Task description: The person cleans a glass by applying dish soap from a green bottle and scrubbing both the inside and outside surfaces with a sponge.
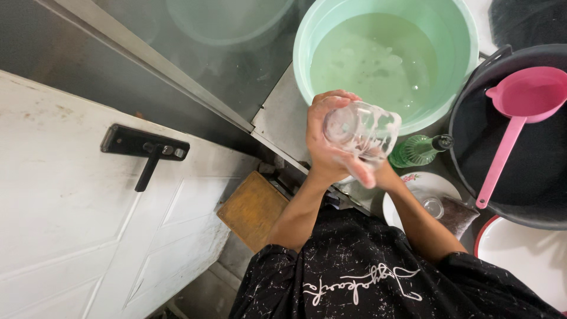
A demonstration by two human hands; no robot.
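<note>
From the head view, the left hand is wrapped around a clear, soapy drinking glass held in the air just in front of the mint-green plastic basin of cloudy water. The right hand is mostly hidden beneath the glass, so I cannot tell its grip. Smooth, suds-slick glass could slip and break on the white plate or the green bottle below; nearby a pink plastic ladle rests in a black bucket.

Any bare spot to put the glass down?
Bare metal ledge left of the green basin; wooden board below it. Right is crowded: green bottle, plate, black tub with pink ladle.
</note>
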